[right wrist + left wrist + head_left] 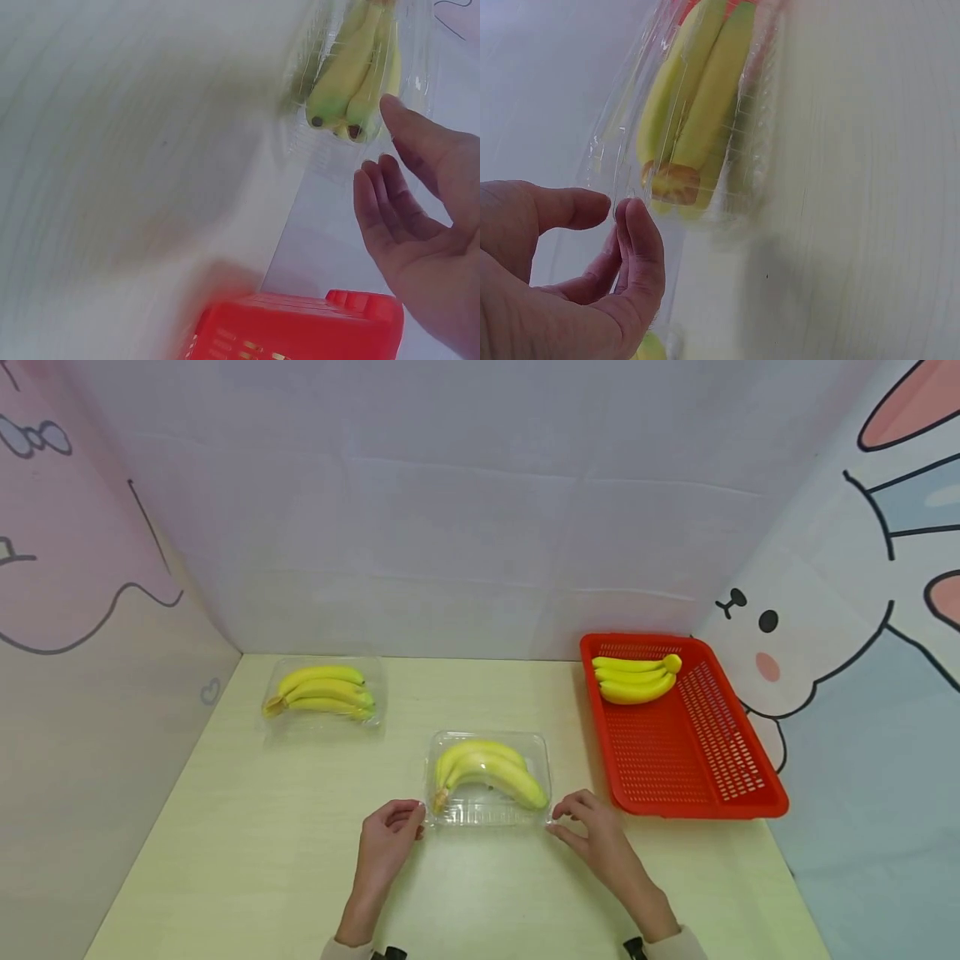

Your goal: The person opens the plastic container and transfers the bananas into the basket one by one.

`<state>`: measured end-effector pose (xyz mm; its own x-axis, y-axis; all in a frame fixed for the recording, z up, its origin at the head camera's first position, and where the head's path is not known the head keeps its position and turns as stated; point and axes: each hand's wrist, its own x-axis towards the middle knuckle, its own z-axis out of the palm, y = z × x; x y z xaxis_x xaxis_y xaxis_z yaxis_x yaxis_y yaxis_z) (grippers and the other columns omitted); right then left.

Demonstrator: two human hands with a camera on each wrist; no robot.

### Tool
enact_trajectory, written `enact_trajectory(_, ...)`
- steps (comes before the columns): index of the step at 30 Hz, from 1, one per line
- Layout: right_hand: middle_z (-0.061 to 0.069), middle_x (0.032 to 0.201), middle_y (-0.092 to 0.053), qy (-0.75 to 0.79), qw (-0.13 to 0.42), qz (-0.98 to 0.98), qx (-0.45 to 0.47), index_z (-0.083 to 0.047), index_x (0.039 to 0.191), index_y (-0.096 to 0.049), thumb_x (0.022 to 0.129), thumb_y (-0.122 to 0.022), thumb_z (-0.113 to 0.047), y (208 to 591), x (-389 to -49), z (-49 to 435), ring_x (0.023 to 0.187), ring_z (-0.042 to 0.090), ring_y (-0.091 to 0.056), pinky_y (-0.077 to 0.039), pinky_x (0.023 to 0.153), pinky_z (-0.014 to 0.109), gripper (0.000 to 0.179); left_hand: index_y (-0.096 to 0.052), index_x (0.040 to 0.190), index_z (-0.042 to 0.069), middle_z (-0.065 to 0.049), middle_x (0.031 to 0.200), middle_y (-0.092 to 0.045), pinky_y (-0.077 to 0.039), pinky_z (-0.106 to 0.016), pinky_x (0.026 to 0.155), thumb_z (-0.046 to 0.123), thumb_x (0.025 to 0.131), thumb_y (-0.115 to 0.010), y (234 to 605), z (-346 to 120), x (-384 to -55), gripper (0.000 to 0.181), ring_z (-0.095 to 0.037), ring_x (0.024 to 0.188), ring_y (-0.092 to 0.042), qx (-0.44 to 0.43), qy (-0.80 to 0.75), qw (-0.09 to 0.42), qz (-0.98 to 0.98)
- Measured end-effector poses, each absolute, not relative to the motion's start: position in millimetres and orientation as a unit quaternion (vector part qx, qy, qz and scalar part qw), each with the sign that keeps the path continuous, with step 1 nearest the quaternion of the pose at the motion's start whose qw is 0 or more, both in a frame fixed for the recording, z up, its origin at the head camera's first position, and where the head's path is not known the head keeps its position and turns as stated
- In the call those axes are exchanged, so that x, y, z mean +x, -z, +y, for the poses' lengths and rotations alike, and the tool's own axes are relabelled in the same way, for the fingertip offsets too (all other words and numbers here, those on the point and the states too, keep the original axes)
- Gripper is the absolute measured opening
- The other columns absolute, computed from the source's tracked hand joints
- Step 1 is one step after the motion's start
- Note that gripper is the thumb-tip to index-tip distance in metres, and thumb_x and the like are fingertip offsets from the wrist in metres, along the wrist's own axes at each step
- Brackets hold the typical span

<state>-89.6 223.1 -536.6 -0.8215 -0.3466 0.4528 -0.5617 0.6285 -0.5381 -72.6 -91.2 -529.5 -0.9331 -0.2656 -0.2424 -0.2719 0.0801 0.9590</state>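
Note:
In the head view a clear plastic container point(480, 821) with a bunch of bananas point(495, 768) inside lies on the table between both hands. My left hand point(389, 835) pinches its near left corner; in the left wrist view thumb and fingertips meet at the thin plastic rim point(622, 169). At the near right corner is my right hand point(596, 835), its thumb and fingers bent with a gap between them. The right wrist view puts the thumb tip against or very near the plastic, which I cannot tell apart. Dark banana tips point(354, 130) point towards this hand.
To the right stands a red plastic basket point(690, 810) with another banana bunch point(633, 681) at its far end. A second clear container point(378, 681) holding bananas point(322, 691) lies at the back left. Cloth walls point(465, 527) enclose the table's back and sides.

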Motion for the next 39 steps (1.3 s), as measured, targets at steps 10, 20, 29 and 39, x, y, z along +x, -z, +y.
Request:
enact_trajectory(10, 0.001, 0.097, -0.065, -0.356, 0.192, -0.859, 0.313, -0.013, 0.084, -0.069, 0.066, -0.092, 0.005, 535.1, -93.0, 224.4, 0.089, 0.016, -0.062, -0.047, 0.083, 0.011, 0.035, -0.069, 0.105, -0.012, -0.014, 0.085, -0.069, -0.057, -0.022, 0.061, 0.01, 0.102, -0.065, 533.5, -95.0, -77.1, 0.023, -0.017, 0.068, -0.065, -0.184, -0.667, 0.003, 0.722)
enact_trajectory(20, 0.006, 0.098, -0.07, -0.368, 0.198, -0.837, 0.354, -0.009, 0.093, -0.069, 0.072, -0.088, 0.006, 533.6, -96.6, 227.7, 0.107, 0.034, -0.065, -0.039, 0.108, 0.016, 0.032, -0.067, 0.111, -0.014, -0.022, 0.092, -0.071, -0.056, -0.021, 0.059, 0.01, 0.102, -0.063, 536.6, -99.9, -86.1, 0.026, -0.017, 0.068, -0.065, -0.178, -0.669, -0.007, 0.722)
enact_trajectory(29, 0.008, 0.105, -0.071, -0.372, 0.186, -0.836, 0.358, -0.009, 0.097, -0.07, 0.086, -0.082, -0.004, 531.2, -98.0, 229.9, 0.105, 0.031, -0.067, -0.042, 0.105, 0.015, 0.017, -0.068, 0.11, -0.014, -0.014, 0.087, -0.071, -0.055, -0.02, 0.06, 0.009, 0.102, -0.064, 541.7, -100.6, -98.1, 0.025, -0.009, 0.067, -0.062, -0.175, -0.676, 0.0, 0.715)
enact_trajectory(39, 0.011, 0.112, -0.069, -0.368, 0.164, -0.847, 0.346, -0.011, 0.102, -0.069, 0.096, -0.073, -0.014, 527.7, -97.8, 233.6, 0.108, 0.026, -0.066, -0.042, 0.104, 0.013, 0.007, -0.07, 0.11, -0.01, -0.012, 0.087, -0.07, -0.054, -0.02, 0.059, 0.016, 0.103, -0.065, 540.9, -100.1, -116.2, 0.027, -0.012, 0.07, -0.061, -0.18, -0.652, 0.009, 0.736)
